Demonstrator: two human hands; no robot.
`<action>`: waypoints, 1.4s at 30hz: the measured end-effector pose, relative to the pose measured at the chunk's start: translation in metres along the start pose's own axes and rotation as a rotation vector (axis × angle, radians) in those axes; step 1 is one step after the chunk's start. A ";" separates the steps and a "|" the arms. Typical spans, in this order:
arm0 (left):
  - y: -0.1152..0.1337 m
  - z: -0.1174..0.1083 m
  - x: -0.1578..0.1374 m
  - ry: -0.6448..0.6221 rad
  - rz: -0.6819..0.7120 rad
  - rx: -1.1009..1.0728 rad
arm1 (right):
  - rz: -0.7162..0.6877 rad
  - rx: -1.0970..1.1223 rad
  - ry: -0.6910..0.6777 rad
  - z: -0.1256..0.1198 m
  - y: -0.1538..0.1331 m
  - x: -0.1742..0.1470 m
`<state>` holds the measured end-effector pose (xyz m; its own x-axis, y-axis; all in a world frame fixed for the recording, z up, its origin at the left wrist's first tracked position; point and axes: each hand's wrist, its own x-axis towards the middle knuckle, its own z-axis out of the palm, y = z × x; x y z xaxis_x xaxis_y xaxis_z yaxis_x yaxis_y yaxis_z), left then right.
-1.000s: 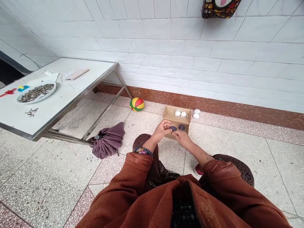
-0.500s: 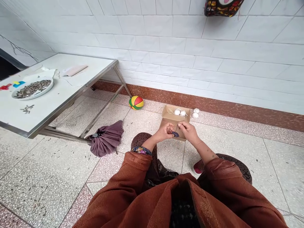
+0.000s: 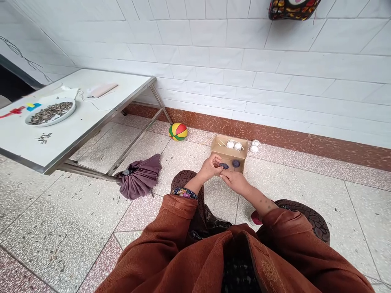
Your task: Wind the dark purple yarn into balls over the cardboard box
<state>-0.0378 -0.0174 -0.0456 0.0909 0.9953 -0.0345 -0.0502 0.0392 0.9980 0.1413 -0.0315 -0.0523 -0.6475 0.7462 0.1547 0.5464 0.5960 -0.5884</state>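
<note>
My left hand (image 3: pixel 211 167) is closed on a small dark purple knitted or crocheted piece (image 3: pixel 224 166), which sticks out past the fingertips. Close against it, my right hand (image 3: pixel 235 181) is closed too, its fingers pinched at the near edge of the piece. Whatever is inside that pinch is hidden. Just beyond both hands lies an open cardboard box (image 3: pixel 227 153). A dark purple yarn ball (image 3: pixel 236 163) sits in its near part, with a strand running toward my right hand. White yarn balls (image 3: pixel 231 144) rest in the far part.
White balls (image 3: pixel 254 149) lie right of the box by the tiled wall (image 3: pixel 210 61). A striped ball (image 3: pixel 178 132) and a folded purple umbrella (image 3: pixel 140 176) are on the floor. At left, a table (image 3: pixel 100 108) carries a plate (image 3: pixel 72 110) of sunflower seeds.
My right hand has come down and left to meet the piece, where before it was raised apart from it. The dark yarn ball now shows. The view has shifted slightly.
</note>
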 end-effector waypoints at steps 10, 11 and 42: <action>0.000 0.004 -0.006 -0.287 -0.015 -0.027 | 0.095 0.181 0.295 -0.027 0.019 0.012; 0.003 0.004 -0.006 -0.303 -0.022 -0.061 | 0.141 0.182 0.295 -0.023 0.021 0.012; 0.011 -0.002 -0.006 -0.158 -0.044 -0.150 | 0.315 0.268 0.095 0.000 0.024 0.013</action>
<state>-0.0406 -0.0226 -0.0349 0.2506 0.9664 -0.0573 -0.1888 0.1068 0.9762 0.1461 -0.0079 -0.0647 -0.4124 0.9110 -0.0004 0.5440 0.2460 -0.8022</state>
